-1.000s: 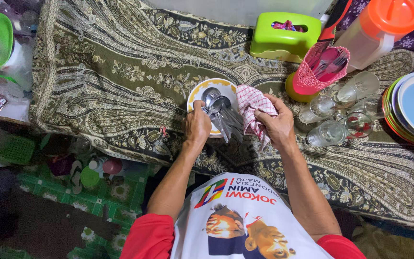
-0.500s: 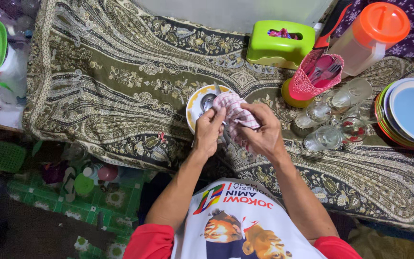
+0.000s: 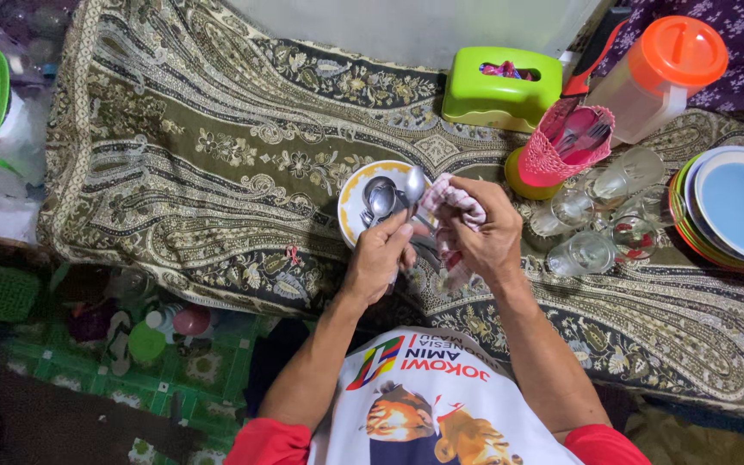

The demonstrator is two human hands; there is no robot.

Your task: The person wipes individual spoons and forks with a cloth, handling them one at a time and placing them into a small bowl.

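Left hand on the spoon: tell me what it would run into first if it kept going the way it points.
The left hand points up the table toward the yellow-rimmed white plate. It would probably first meet the pile of metal spoons on that plate, though height above them is unclear.

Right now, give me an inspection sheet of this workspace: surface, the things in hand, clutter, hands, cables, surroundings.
Surface: patterned cloth covers it.
Things in hand: spoon, checked rag; more spoons on yellow-rimmed plate.
Clutter: drinking glasses, pink cutlery basket, green box, orange-lidded jug, stacked plates.
Hands: left hand grips the spoon; right hand holds the rag.
Cables: nothing seen.
Surroundings: green tiled floor with small items.
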